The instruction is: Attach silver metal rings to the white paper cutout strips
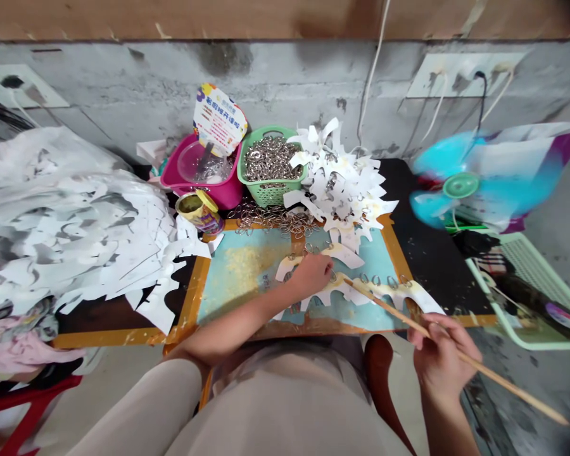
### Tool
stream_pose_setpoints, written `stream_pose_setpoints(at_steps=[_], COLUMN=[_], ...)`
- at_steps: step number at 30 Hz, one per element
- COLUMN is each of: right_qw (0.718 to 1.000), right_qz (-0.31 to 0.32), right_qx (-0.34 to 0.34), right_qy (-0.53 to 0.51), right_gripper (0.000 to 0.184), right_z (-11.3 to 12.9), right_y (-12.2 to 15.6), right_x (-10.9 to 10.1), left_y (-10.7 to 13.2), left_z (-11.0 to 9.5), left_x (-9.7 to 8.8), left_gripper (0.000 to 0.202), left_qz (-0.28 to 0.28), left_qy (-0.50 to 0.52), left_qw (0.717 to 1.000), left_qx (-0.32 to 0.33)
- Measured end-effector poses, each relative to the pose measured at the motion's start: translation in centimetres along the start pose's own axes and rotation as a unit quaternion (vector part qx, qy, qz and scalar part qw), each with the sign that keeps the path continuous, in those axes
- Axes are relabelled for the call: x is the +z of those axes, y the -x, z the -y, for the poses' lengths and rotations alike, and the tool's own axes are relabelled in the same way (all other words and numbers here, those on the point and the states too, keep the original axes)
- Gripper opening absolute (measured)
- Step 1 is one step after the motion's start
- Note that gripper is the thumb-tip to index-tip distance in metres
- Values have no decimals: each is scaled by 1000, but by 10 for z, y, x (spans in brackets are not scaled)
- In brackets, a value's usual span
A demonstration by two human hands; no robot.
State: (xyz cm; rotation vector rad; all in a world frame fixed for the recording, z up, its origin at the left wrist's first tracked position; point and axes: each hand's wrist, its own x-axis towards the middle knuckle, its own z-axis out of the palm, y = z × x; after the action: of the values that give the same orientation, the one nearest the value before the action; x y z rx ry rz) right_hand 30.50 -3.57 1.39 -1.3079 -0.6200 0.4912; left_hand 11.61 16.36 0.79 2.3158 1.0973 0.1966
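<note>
**Q:** What do the containers hold?

**A:** At the table's far edge, the green basket point(266, 195) is heaped with metal rings. Just left of it, the pink tub point(223, 193) holds a clear bowl point(192, 161) with more rings inside. In front of the tub, a tilted can point(200, 212) shows a yellowish paste. Loose rings point(270, 218) lie in a band just before the basket.

**Q:** Where is the paper strip, and which way does it point?

**A:** The paper strip point(375, 294) lies on the teal board point(237, 297), near the table's front edge. Its long axis runs across the board toward the front right, with its scalloped edge toward the person and rings along its far edge.

**Q:** What are the hands doing?

**A:** The left hand point(308, 275) rests on the paper with its fingers point(325, 269) curled down; whether they grip anything cannot be told. The right hand point(444, 358) has its fingers point(430, 335) closed around a wooden stick point(392, 310), whose tip touches the paper strip.

**Q:** What lies nearby?

**A:** White paper cutouts point(342, 183) stand heaped beside the basket, and a larger heap point(76, 221) lies left. A blurred fan point(460, 185) sits right.
</note>
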Motion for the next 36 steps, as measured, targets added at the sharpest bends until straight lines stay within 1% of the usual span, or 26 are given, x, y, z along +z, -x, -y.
stream_pose_setpoints(at_steps=[5,7,11,15,18,21,24,27,30,33,36], right_qw=[997,996,994,992,993,990,986,983,981,975,967], right_qz=[52,43,9,-3,13,42,41,38,15,-56,-129], right_qx=[31,29,-5,-17,-10,-2,2,-4,-38,-93,-137], right_qy=[51,70,105,125,117,134,162,178,190,195,173], right_gripper=[14,14,13,14,13,15,17,20,21,22,23], right_z=[-5,-7,-6,-3,-2,-2,-3,-6,-9,-12,-13], right_y=[2,2,1,1,0,-2,-3,-2,0,2,1], right_x=[-1,1,7,9,7,8,10,11,10,10,12], left_y=[3,4,4,4,5,7,12,17,20,21,18], left_z=[-4,-5,-8,-7,-6,-4,0,11,34,59,75], left_x=[4,5,7,8,8,8,5,-5,-25,-46,-56], left_gripper=[20,22,24,23,22,26,31,31,27,25,21], left_qz=[-10,-11,-4,1,-6,-27,-48,-83,-132,-148,-136], left_qy=[-40,-54,-71,-74,-71,-63,-56,-47,-42,-57,-66], left_qw=[999,998,997,997,997,997,996,995,990,984,985], left_qx=[-3,1,22,37,42,45,46,24,-39,-81,-88])
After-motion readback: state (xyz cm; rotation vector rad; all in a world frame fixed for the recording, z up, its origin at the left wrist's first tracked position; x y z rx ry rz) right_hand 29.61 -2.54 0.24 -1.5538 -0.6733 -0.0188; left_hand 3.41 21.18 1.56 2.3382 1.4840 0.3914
